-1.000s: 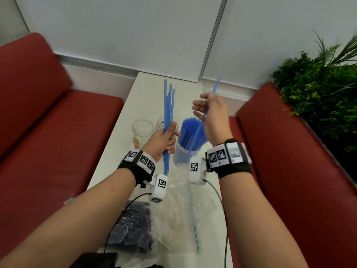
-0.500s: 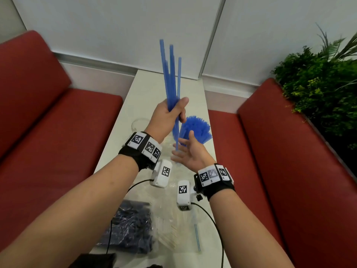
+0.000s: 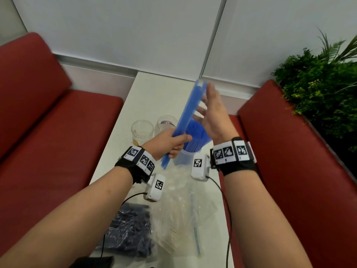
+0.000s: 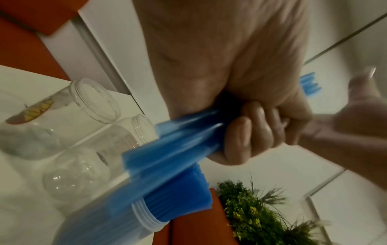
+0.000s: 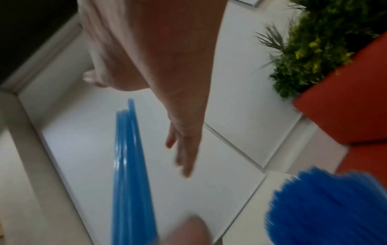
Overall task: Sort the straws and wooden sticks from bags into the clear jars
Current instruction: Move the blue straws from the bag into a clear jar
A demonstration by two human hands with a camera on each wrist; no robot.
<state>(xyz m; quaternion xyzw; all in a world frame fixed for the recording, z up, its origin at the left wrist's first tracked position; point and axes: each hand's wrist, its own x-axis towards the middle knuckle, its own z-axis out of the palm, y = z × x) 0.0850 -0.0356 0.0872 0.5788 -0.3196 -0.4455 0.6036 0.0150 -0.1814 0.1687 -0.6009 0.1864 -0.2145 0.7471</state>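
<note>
My left hand (image 3: 170, 145) grips a bundle of blue straws (image 3: 188, 115) near its lower end, and the bundle leans up to the right. The same bundle (image 4: 178, 140) shows in the left wrist view, blurred by motion. My right hand (image 3: 210, 111) is held up beside the bundle's top with its fingers (image 5: 184, 155) straight, holding nothing. Under both hands a clear jar (image 3: 185, 157) stands packed with blue straws (image 5: 326, 207). Two empty clear jars (image 3: 142, 130) (image 3: 166, 122) stand to its left. Near me lie a clear bag of wooden sticks (image 3: 173, 229) and a dark bag (image 3: 129, 235).
A narrow white table (image 3: 154, 93) runs between two red benches (image 3: 48, 142) (image 3: 289, 151). One loose blue straw (image 3: 197, 240) lies on the plastic bag. Green plants (image 3: 324, 89) stand behind the right bench. Cables trail from both wrist cameras.
My left hand has come down with the straw bundle and tilted it to the right. My right hand has risen from below the bundle to beside its top.
</note>
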